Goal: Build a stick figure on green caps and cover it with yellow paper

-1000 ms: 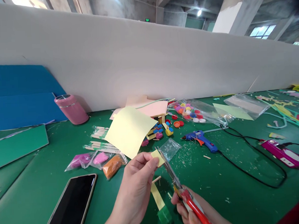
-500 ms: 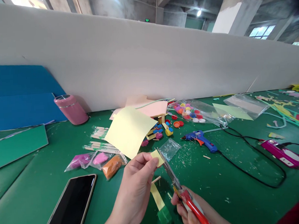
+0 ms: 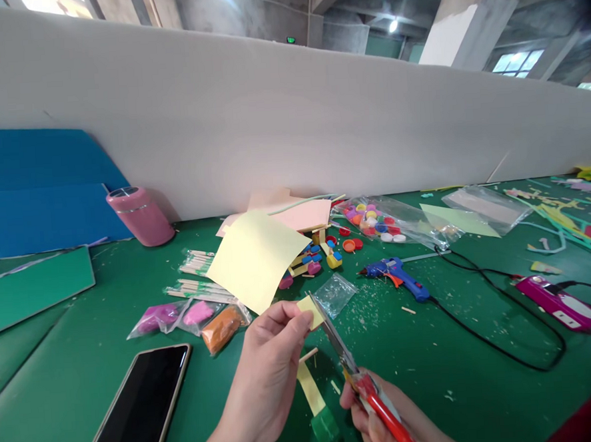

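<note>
Between thumb and fingers, my left hand pinches a small piece of yellow paper. My right hand is wrapped round the red handle of a pair of scissors. The blades lie along the right edge of the paper and look nearly closed. Below the hands, a yellow strip joins a green block at one end and a thin wooden stick at the other. A larger yellow sheet rests just beyond my left hand.
A phone lies at the left, near bagged clay and bundled sticks. To the right are a blue glue gun, its black cable, and a magenta device. Behind stand a pink canister and bagged bottle caps.
Hardly anything differs. The scissors and my right hand have shifted very slightly, while my left hand keeps the paper in the same place.
</note>
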`<act>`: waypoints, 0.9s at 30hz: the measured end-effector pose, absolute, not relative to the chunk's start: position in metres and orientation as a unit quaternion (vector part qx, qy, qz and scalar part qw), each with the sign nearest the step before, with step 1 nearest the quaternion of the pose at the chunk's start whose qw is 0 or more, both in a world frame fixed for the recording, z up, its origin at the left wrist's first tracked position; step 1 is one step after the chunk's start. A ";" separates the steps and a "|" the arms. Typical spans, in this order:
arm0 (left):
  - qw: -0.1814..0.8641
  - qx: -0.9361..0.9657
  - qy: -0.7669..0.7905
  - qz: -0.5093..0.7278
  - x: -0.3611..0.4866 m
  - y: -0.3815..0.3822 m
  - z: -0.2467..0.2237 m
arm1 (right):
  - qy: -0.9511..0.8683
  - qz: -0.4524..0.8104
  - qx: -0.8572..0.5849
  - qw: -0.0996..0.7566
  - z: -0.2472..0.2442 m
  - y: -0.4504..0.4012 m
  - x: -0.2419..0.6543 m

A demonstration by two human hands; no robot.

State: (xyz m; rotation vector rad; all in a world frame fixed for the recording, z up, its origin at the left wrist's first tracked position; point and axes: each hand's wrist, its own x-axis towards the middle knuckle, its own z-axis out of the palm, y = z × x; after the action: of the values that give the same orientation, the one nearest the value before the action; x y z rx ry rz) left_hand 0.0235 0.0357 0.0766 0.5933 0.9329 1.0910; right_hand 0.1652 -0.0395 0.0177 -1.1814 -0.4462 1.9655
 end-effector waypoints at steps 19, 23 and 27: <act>0.729 0.262 0.399 0.491 0.023 0.034 0.074 | -0.199 0.799 -0.458 0.335 0.009 -0.039 0.172; 0.730 0.272 0.399 0.484 0.023 0.033 0.073 | -0.256 0.774 -0.463 0.349 0.004 -0.040 0.173; 0.725 0.278 0.403 0.484 0.022 0.034 0.074 | -0.366 0.650 -0.534 0.399 0.011 -0.044 0.185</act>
State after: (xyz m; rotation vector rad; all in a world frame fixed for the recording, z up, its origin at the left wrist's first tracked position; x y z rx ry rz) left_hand 0.0225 0.0344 0.0743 0.6143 0.8898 1.0678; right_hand 0.1850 -0.0443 0.0107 -1.3520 -0.9253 1.6439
